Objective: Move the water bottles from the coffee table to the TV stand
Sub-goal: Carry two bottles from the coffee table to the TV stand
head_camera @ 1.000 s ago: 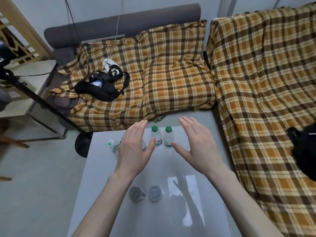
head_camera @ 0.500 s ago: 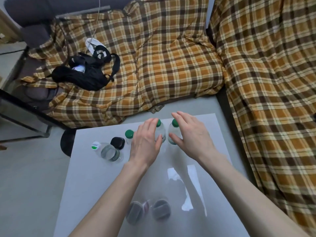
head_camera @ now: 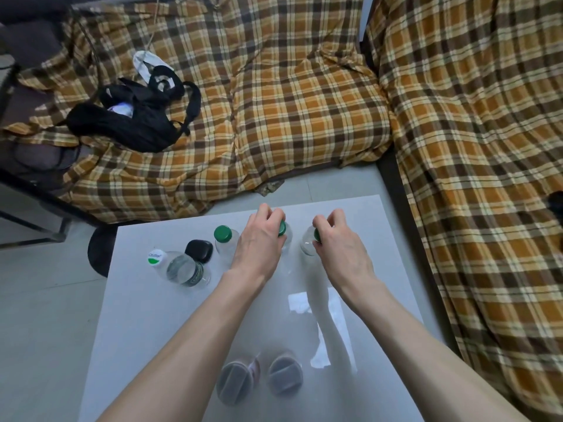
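Several clear water bottles stand on the grey coffee table (head_camera: pixel 146 330). My left hand (head_camera: pixel 259 242) grips the top of a green-capped bottle (head_camera: pixel 285 236). My right hand (head_camera: pixel 341 245) grips the top of another green-capped bottle (head_camera: pixel 307 243) just to its right. A third green-capped bottle (head_camera: pixel 224 243) stands free left of my left hand. A larger bottle with a white and green cap (head_camera: pixel 179 268) stands further left. The TV stand is not in view.
A small black case (head_camera: pixel 199 250) lies between the two free bottles. Two round dark shapes (head_camera: pixel 259 379) show near the table's front. Plaid-covered sofas (head_camera: pixel 289 117) wrap the far and right sides, with a black bag (head_camera: pixel 131 117) on the left cushion.
Both hands have gone from open and hovering to curled round the tops of the two middle bottles. The view has tilted further down over the table.
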Demonstrator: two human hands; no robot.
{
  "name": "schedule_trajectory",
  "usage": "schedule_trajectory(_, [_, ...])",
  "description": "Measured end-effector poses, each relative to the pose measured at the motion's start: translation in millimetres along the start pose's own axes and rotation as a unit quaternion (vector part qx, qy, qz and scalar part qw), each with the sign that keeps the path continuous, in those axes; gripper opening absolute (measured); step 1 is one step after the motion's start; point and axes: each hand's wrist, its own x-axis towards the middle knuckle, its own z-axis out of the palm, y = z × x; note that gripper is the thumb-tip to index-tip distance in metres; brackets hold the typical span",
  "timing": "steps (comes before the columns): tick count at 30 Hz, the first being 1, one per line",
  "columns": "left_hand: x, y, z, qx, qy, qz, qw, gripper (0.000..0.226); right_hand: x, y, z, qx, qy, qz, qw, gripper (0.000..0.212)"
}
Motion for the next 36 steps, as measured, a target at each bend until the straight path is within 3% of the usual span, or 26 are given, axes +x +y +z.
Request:
schedule_trajectory(6, [-29.6, 5.7, -12.3, -0.024, 0.008, 0.001, 1.000, 0.013, -32.4, 9.8, -36.8, 0.014, 0.069, -0.053, 0.996, 0.018])
schedule_trajectory(15, [-124.7, 55.5, -93.8, -0.091, 0.062, -0.012, 0.994, 0.018, -115.6, -9.9, -145.0, 0.005, 0.135, -0.141, 0.981, 0.025])
schedule_trajectory(25, [-291.7, 103.7, -199.8, -0.062, 0.146, -0.111, 0.981, 0.026, -212.3, -63.4, -216.5, 0.028, 0.098, -0.233, 0.967, 0.035])
schedule_trajectory(31, [-400.1, 87.8, -232.9, 0.020, 0.192, -0.202, 0.960, 0.032, -255.7, -119.7, -212.4, -0.007, 0.039, -0.313, 0.949, 0.043])
schedule_trajectory(36, [-496.3, 59.0, -248.1, 0.034, 0.223, -0.302, 0.926, 0.034, -299.0, -198.3, -199.2, -0.029, -0.009, -0.420, 0.907, 0.044])
